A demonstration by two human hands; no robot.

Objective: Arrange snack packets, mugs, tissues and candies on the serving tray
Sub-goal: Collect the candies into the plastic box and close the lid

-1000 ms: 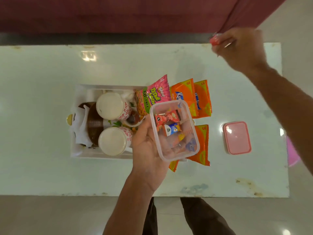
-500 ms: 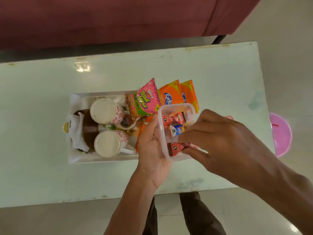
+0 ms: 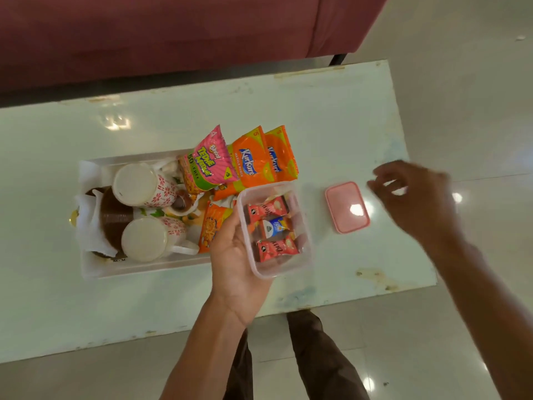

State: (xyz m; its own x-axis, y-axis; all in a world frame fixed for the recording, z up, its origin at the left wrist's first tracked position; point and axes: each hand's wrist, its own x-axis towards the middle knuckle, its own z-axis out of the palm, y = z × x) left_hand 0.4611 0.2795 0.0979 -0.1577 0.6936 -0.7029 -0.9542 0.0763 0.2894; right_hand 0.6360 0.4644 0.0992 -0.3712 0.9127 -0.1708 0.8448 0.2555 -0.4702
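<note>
The right grip (image 3: 415, 197) has pulled away from the candy box and now hangs over the right edge of the pale glossy desk (image 3: 317, 116). Its fingers are loosely spread, blurred by motion, and hold nothing. A second red-wrapped candy (image 3: 277, 249) now lies at the near end of the box.

The left grip (image 3: 233, 255) holds a clear rectangular plastic container (image 3: 284, 271) from its left side, thumb along the wall, fingers underneath. The container sits just beside the right end of a white rectangular serving tray (image 3: 92, 272) in the middle of the desk. Inside it are the near red candy, a blue-and-white wrapped candy (image 3: 275, 228) and another red-wrapped candy (image 3: 268, 209) at the far end.

In the tray, two white mugs with red flower print (image 3: 138, 184) show their bases. White tissues (image 3: 86, 223) wrap a brown holder at the left end. A pink-and-green snack packet (image 3: 207, 166) and two orange snack packets (image 3: 251, 163) lean out over the tray's far right corner. A pink rectangular lid (image 3: 347, 207) lies flat on the desk between the container and the right grip.
</note>
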